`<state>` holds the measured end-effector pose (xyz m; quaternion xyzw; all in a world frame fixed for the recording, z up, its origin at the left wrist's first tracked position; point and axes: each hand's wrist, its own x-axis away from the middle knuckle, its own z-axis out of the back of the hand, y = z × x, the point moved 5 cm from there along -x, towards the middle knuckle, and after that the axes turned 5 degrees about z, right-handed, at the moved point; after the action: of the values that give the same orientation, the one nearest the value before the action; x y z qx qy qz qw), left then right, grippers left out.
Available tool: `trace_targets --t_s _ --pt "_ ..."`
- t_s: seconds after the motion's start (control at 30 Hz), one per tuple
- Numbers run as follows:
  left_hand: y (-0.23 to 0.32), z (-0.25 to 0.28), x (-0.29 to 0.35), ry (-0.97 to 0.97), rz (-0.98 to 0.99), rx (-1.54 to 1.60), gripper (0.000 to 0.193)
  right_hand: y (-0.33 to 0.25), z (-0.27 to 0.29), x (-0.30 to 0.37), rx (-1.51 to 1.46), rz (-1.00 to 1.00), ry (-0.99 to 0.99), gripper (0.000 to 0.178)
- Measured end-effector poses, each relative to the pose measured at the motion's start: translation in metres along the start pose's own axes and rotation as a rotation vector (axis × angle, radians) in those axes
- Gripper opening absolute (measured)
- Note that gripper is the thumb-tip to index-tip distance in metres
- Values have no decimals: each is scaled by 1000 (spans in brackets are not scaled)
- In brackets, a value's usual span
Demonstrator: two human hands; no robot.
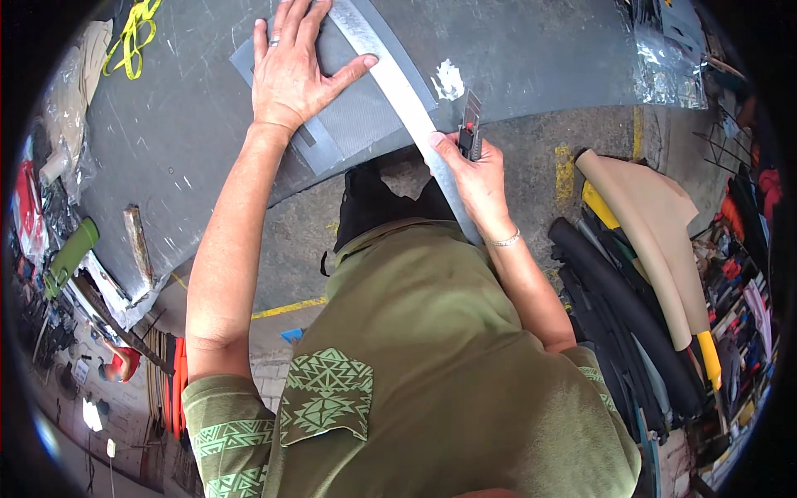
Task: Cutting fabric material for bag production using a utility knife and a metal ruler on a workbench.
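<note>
My left hand (pixel 290 87) lies spread on a grey mesh-like sheet (pixel 365 116) near the front edge of the dark worktable (pixel 191 108). Its thumb rests on a long metal ruler (pixel 394 83) that crosses the sheet at a slant. The ruler's near end sticks out past the table edge toward my body. At that overhanging part, my right hand (pixel 483 183) has its thumb on the ruler. The same hand grips a snap-off utility knife (pixel 468 137), its blade pointing up and away from the sheet. Some of the right fingers are hidden beneath.
A yellow tape measure (pixel 133 41) lies at the far left of the table. Clear plastic (pixel 668 70) hangs over the right end. To my right lean black rolls (pixel 623 307) and a brown sheet roll (pixel 643 241). A wooden stick (pixel 137 241) rests by the left edge.
</note>
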<state>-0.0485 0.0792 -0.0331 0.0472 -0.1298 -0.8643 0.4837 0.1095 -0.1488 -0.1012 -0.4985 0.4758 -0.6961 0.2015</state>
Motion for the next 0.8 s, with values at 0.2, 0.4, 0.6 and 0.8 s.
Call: trace_targets --t_s 0.2,0.4,0.6,0.8 --pt "2 2 1 2 -2 -19 101 2 0 -2 -3 22 -5 20" --pt "2 0 1 21 -21 -4 103 11 0 -4 -5 -3 -7 22" --pt "4 -2 -1 32 -37 -28 107 8 -1 -9 -87 96 1 19" --pt "-14 -19 -1 171 -109 -34 109 9 -2 -11 -81 81 -37 25"
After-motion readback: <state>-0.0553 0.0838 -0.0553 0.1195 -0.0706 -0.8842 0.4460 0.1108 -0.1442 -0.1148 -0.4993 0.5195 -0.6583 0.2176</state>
